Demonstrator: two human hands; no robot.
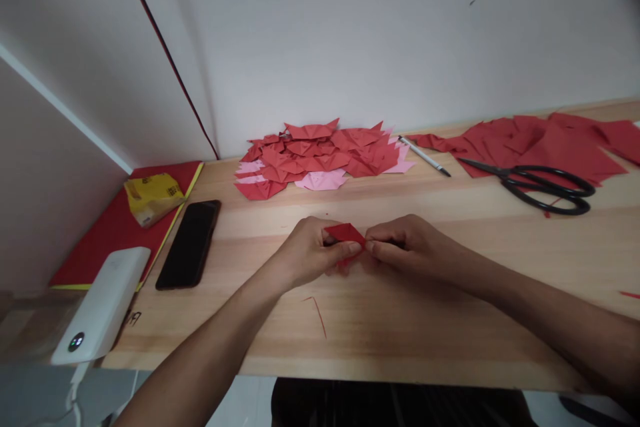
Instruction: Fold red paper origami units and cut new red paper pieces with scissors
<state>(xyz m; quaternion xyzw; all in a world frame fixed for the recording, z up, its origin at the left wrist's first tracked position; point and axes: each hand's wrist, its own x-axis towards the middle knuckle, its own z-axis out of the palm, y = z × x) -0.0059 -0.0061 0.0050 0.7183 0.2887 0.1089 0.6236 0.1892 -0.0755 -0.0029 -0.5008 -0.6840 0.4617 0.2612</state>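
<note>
A small folded piece of red paper [346, 232] is held between my hands above the middle of the table. My left hand [315, 250] is closed on its left part, the thumb lying across the front face. At its right corner my right hand [407, 240] pinches the paper between thumb and index finger. My fingers hide part of the lower edge. Behind my hands lies a pile of folded red and pink paper pieces [320, 153], some with faces drawn on them. A thin red paper strip [319, 317] rests on the wood in front of my left hand.
Black-handled scissors [543, 183] lie on the right by crumpled red paper sheets [545, 140]. A white pen [426, 157] is near the wall. To the left are a black phone [189, 243], a white power bank [103, 303] with a cable, and a yellow packet [154, 197] on red paper.
</note>
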